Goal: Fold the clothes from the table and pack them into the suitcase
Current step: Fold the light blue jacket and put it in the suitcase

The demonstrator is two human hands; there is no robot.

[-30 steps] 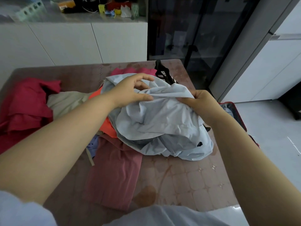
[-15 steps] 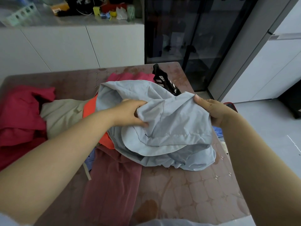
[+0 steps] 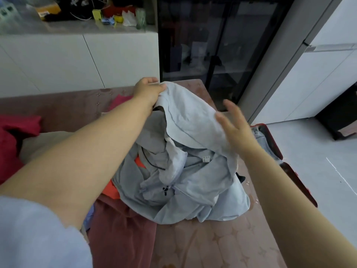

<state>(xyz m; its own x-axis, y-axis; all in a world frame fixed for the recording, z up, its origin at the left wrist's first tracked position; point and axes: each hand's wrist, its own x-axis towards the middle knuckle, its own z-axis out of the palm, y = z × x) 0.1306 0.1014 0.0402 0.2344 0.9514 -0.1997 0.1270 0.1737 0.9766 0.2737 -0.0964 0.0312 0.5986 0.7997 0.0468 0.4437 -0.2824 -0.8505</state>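
The left hand (image 3: 147, 91) pinches the pale blue jacket (image 3: 193, 182) at twelve o'clock, while the blurred right hand (image 3: 236, 125), fingers spread, has its forearm half hiding the red suitcase (image 3: 269, 141) at three o'clock.

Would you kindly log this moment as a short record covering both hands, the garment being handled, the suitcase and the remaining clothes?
left hand: grips light blue jacket at its upper edge, lifted
right hand: open, fingers straight, by the raised fold
jacket state: crumpled, unfolded, mostly on the table
suitcase: red, open, beside the table
other clothes: dark red garment, maroon garment, orange garment, unfolded
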